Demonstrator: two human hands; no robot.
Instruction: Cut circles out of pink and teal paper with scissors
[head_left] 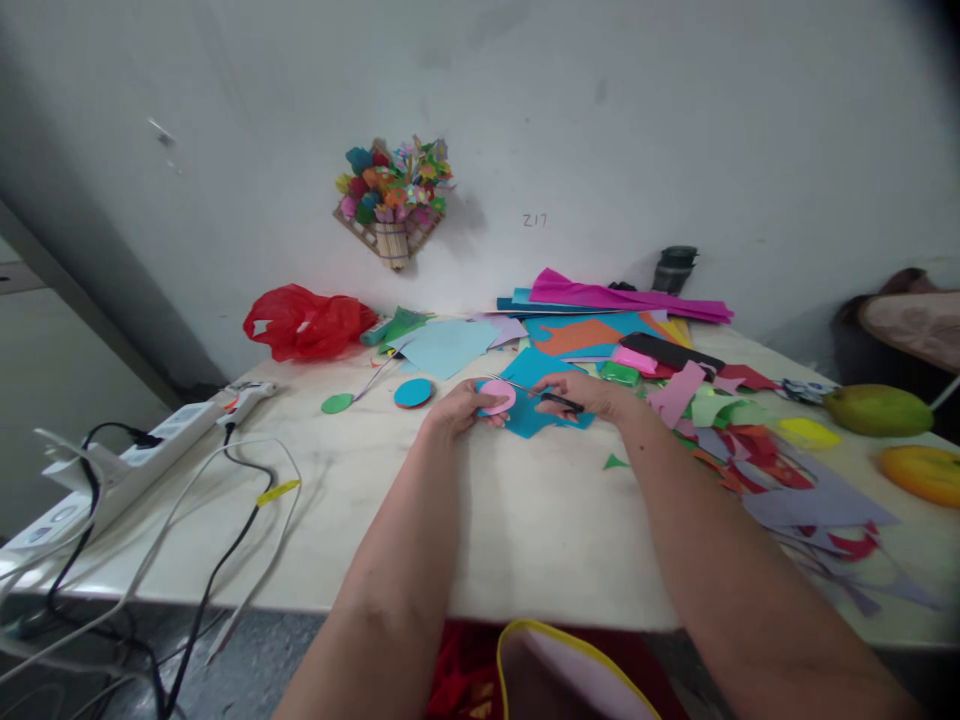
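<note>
My left hand is closed on a round pink paper disc, pinched at its left side over the table. In my right hand is a pair of scissors with dark handles, its thin blades pointing left toward the disc. Whether the blades touch the paper is hard to tell. Blue paper lies beneath and behind both hands. Left of my left hand rests a blue paper circle with a reddish edge under it. Farther left lies a green paper circle.
Coloured paper scraps cover the right side, near a mango and an orange fruit. A red plastic bag sits at back left. A power strip with cables lines the left edge. Magenta paper lies by the wall.
</note>
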